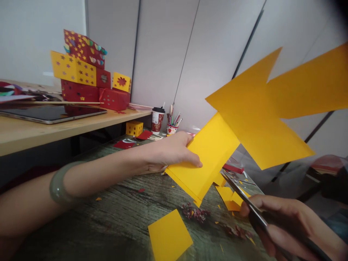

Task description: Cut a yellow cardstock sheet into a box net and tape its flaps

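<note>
Table (108, 224): dark, patterned top under both arms, littered with cuttings. A sheet set down here could slide on the loose bits.
Yellow paper (258, 119): big folded sheet held up off the table, with wide pointed flaps spreading toward the camera. The free flaps are unsupported, so they could sag or swing and drag the cut off its line. They also hide part of the view.
Left hand (174, 150): thumb on top and fingers beneath, pinched on the sheet's folded lower part, with a green bracelet (58, 185) on the wrist. The grip is at one edge only, so the folded layers could slip apart. The thumb lies near the path of the blades.
Right hand (288, 221): closed around the scissors' handles at the lower right, partly blurred.
Scissors (241, 192): blades point up and left, with the tip just under the sheet's lower edge. I cannot tell how far apart they stand. A slanted bite could tear or crease the fold.
Yellow square (169, 237): loose offcut lying flat near the table's front, easily brushed off by a forearm.
Scraps (230, 197): small yellow pieces under the scissors, which could catch in the blades.
</note>
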A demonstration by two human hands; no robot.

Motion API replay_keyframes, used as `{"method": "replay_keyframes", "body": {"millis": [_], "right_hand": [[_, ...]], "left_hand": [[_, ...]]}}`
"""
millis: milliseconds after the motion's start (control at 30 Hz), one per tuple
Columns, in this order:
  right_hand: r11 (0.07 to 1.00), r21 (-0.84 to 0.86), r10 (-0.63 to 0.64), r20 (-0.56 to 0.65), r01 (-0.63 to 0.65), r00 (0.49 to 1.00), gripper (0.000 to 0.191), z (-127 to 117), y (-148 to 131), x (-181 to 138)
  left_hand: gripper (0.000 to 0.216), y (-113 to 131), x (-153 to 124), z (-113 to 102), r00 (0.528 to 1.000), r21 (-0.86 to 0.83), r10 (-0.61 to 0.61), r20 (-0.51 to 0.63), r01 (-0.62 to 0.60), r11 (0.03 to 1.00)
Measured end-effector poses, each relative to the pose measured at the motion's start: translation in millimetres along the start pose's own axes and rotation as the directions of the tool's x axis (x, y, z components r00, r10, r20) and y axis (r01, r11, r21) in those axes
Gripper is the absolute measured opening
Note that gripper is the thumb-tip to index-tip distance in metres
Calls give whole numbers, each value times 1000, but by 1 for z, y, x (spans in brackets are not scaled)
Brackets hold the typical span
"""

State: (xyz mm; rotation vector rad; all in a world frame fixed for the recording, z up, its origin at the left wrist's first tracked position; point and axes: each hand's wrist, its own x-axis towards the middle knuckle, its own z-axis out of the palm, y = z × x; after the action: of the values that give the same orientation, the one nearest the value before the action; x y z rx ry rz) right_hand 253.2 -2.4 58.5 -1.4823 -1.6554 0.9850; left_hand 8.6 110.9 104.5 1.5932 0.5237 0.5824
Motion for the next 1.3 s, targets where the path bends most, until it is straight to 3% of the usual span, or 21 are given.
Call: {"method": "replay_keyframes", "body": {"millis": [267,767,967,1300], "right_hand": [[998,40,-41,16,40,999,15,10,-20,5],[992,89,93,-26,-90,995,23,7,-7,0],[990,133,60,-28,-55,998,21,7,1,0],[997,54,50,-26,-49,998,20,6,-5,-2]], "left_hand": [[35,1,-2,6,999,167,47,-23,-42,985],[28,1,-6,11,1000,76,18,-12,-17,997],[32,1,-5,9,1000,124,-7,-19,9,992],[28,-1,-5,10,1000,14,-11,-4,11,1000]]}}
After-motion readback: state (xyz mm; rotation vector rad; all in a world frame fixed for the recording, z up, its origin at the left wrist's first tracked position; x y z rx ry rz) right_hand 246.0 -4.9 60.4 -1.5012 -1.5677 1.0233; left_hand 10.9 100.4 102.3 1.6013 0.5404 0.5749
